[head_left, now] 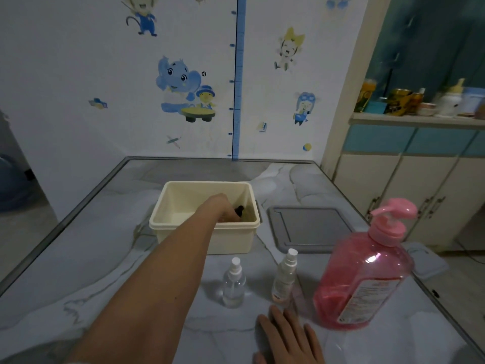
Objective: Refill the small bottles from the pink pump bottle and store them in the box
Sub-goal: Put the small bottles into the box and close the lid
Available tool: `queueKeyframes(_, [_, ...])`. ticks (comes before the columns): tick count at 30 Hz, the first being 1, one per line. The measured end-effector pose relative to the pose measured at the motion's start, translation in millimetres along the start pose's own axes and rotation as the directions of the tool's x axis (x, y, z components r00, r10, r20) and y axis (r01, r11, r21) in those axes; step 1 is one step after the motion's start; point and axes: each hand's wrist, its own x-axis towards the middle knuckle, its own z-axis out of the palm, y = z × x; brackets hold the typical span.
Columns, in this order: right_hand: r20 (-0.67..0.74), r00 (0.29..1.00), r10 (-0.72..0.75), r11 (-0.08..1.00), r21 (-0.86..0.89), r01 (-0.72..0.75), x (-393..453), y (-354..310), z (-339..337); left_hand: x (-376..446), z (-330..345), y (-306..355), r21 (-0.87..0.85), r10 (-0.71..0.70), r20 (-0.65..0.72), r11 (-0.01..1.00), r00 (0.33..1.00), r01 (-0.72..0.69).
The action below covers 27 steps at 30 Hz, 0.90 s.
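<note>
A cream box [183, 198] stands mid-table. My left hand [221, 207] reaches down into its right side, fingers curled around a small dark-capped bottle [240, 209] that is mostly hidden by the box wall. In front of the box stand two small spray bottles with white caps: a clear one [233, 283] and a slimmer labelled one [284, 278]. The pink pump bottle [364, 277], partly filled with pink liquid, stands to their right. My right hand [291, 337] lies flat on the table near the front edge, fingers straight.
A grey lid or tray [312, 228] lies right of the box. A white flat object [430, 264] sits behind the pump bottle near the table's right edge. Cabinets with cluttered jars [409, 101] stand at the right; a decorated wall backs the table.
</note>
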Motion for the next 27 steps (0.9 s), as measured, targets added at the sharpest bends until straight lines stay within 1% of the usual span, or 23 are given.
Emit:
queueKeyframes(1, [0.044,0.999,-0.017,0.994,-0.11,0.022,-0.6,-2.4,3.9,-2.0,-2.3,-0.2,-0.011,0.011,-0.021,1.0,1.0,-0.012])
queueKeyframes(2, [0.072,0.997,-0.034,0.985,-0.167,0.045,2.8,-0.1,6.5,-1.3,-4.2,-2.0,-0.029,0.043,-0.074,0.999,0.996,-0.045])
queueKeyframes(4, [0.058,0.991,-0.122,0.97,-0.205,0.131,2.8,12.2,3.2,-7.6,-11.8,-3.0,-0.041,0.084,-0.145,0.995,0.986,-0.091])
queueKeyframes(5, [0.058,0.993,-0.106,0.971,-0.209,0.116,3.8,15.7,1.8,-12.0,-15.6,-4.1,-0.034,0.098,-0.186,0.994,0.978,-0.106])
queueKeyframes(8, [0.214,0.977,0.015,0.981,-0.193,0.027,5.3,4.9,-9.7,-30.1,-23.3,-9.2,-0.041,0.146,-0.276,0.986,0.95,-0.163])
queueKeyframes(9, [0.23,0.973,0.027,0.983,-0.182,0.016,10.5,3.5,-10.8,-32.4,-26.3,-9.3,-0.047,0.16,-0.306,0.982,0.938,-0.182])
queueKeyframes(10, [0.227,0.973,0.051,0.979,-0.203,-0.004,-4.0,-7.4,-24.9,-55.0,-25.0,-12.3,-0.055,0.173,-0.326,0.978,0.929,-0.201])
queueKeyframes(12, [0.249,0.967,0.056,0.975,-0.223,0.001,-2.5,-7.2,-26.3,-62.7,-23.0,-16.6,-0.097,0.172,-0.391,0.969,0.904,-0.226])
queueKeyframes(16, [0.328,0.943,0.058,0.976,-0.216,0.016,0.1,-11.3,-33.2,-83.6,-20.5,-28.6,-0.078,0.204,-0.461,0.96,0.864,-0.268])
queueKeyframes(19, [0.376,0.925,0.045,0.986,-0.165,0.019,-3.4,-11.9,-39.0,-105.8,-25.2,-35.1,-0.12,0.214,-0.522,0.94,0.825,-0.32])
queueKeyframes(21, [0.377,0.925,0.051,0.986,-0.165,0.013,-4.0,-15.1,-42.7,-125.1,-21.1,-41.2,-0.186,0.219,-0.59,0.9,0.777,-0.395])
queueKeyframes(23, [0.385,0.922,0.052,0.982,-0.186,0.022,-0.7,-16.8,-44.0,-143.7,-10.2,-44.6,-0.274,0.234,-0.647,0.817,0.725,-0.508])
queueKeyframes(24, [0.384,0.923,0.04,0.981,-0.188,0.036,-0.5,-18.5,-44.9,-152.8,-0.7,-47.0,-0.3,0.25,-0.658,0.778,0.71,-0.552])
queueKeyframes(25, [0.382,0.924,0.032,0.983,-0.181,0.041,-0.5,-20.2,-45.9,-160.3,10.5,-48.9,-0.325,0.268,-0.645,0.751,0.715,-0.575])
queueKeyframes(27, [0.379,0.925,0.015,0.985,-0.167,0.052,-0.6,-23.6,-48.0,-172.2,34.7,-52.5,-0.429,0.28,-0.564,0.704,0.777,-0.566])
